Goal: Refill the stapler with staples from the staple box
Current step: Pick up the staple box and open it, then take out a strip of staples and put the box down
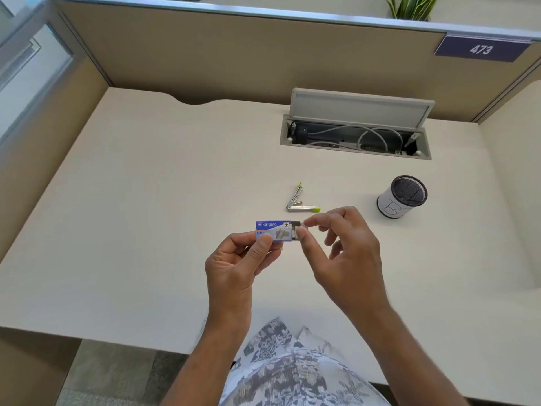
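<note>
My right fingers [304, 234] pinch the inner tray end sticking out of the staple box [273, 231]; left hand [234, 259] grips the box, held above the tabletop [146, 200]. Stapler [301, 200] lies open just beyond, pen cup [402, 197] to its right.

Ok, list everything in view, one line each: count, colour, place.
staple box: one, blue and white, held above the desk, inner tray slid partly out
stapler: one, silver with green tips, hinged open on the desk behind the box
pen cup: one, white with black mesh, desk right
cable hatch: one, grey, lid up, desk rear
desk: one, cream
number plate: one, purple, partition
left hand: grips the box
right hand: pinches the tray end
</note>
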Available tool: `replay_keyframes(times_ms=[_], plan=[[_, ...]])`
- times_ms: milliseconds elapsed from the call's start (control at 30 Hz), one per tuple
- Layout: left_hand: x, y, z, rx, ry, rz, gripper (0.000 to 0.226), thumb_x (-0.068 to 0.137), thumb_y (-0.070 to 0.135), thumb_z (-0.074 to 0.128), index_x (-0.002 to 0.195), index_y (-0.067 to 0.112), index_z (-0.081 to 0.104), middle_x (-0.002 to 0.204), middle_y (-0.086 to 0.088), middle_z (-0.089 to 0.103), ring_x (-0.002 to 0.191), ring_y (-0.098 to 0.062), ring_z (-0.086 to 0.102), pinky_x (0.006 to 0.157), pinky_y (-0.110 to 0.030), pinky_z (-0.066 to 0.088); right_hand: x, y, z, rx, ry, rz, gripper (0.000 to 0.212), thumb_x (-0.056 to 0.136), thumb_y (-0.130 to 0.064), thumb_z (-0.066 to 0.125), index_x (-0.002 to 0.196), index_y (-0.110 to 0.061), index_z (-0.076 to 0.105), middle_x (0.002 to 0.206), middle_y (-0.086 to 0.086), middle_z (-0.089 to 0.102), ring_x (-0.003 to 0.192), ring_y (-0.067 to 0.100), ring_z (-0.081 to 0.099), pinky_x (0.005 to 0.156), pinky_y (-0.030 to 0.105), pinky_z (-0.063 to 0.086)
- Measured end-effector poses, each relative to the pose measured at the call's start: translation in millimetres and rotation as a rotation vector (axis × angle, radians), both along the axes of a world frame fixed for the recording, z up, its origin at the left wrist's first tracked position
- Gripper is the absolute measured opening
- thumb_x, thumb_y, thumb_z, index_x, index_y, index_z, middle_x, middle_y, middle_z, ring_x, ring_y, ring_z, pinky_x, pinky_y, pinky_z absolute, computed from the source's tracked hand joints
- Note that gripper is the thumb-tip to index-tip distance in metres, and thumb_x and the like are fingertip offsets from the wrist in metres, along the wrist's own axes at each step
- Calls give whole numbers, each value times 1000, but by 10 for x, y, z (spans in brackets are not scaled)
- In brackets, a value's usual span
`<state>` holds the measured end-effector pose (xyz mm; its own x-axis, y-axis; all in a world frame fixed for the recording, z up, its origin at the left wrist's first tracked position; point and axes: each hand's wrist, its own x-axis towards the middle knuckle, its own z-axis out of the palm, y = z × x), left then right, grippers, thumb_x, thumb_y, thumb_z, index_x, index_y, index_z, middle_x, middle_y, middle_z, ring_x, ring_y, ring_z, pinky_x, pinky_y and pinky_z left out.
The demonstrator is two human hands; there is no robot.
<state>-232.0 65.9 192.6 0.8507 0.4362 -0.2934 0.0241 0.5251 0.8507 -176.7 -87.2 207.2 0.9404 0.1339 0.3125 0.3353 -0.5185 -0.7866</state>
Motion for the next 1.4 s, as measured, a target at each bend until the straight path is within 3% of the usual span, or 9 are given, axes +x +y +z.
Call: replay_keyframes(times_ms=[200, 333, 667, 867, 1033, 1200, 1400], plan=[[0, -20, -7, 6, 14, 5, 20, 71, 24, 86, 86, 12, 78, 97, -22, 81, 83, -32, 81, 79, -33, 65, 28, 37, -20, -98, -22, 45, 11, 91, -20, 73, 102, -23, 74, 92, -10, 53, 75, -1, 50, 63, 6, 33], [19, -17, -2, -6, 14, 17, 22, 69, 24, 86, 85, 11, 78, 94, -21, 82, 81, -29, 81, 78, -31, 65, 40, -1, -27, -132, -46, 93, 16, 94, -17, 69, 107, -21, 76, 93, -2, 55, 76, 3, 48, 64, 8, 32], [30, -17, -34, -37, 14, 28, 25, 68, 23, 86, 85, 9, 77, 94, -20, 82, 78, -27, 81, 77, -31, 65, 140, -175, 19, -58, 99, 247, 11, 91, -20, 74, 102, -21, 73, 100, -8, 64, 79, 14, 63, 65, 19, 44], [38, -12, -49, -34, 15, 32, 10, 73, 18, 83, 82, 13, 79, 92, -19, 82, 77, -26, 81, 76, -31, 65, 214, -280, 72, -139, 109, 386, 11, 91, -27, 72, 102, -25, 69, 101, -9, 60, 84, 13, 60, 59, 36, 53], [39, -28, -48, -38, 24, 30, 21, 69, 20, 84, 85, 8, 77, 93, -20, 82, 76, -26, 80, 75, -30, 65, 277, -325, 66, -177, 98, 446, 7, 93, -20, 72, 99, -22, 69, 100, -8, 57, 82, 12, 60, 61, 36, 53], [56, -34, -65, -42, 31, 27, 12, 73, 16, 82, 83, 10, 78, 92, -21, 82, 76, -26, 80, 74, -31, 65, 323, -359, 18, -6, 135, 457, 5, 92, -15, 74, 95, -16, 70, 97, -2, 62, 80, 18, 63, 63, 24, 51], [75, -39, -82, -59, 21, 12, 22, 76, 16, 81, 97, 13, 74, 99, -19, 81, 82, -28, 80, 75, -31, 65, 258, -277, -124, 660, 515, 241, 7, 86, -4, 70, 83, -10, 66, 91, 8, 72, 68, 19, 66, 53, 26, 49]])
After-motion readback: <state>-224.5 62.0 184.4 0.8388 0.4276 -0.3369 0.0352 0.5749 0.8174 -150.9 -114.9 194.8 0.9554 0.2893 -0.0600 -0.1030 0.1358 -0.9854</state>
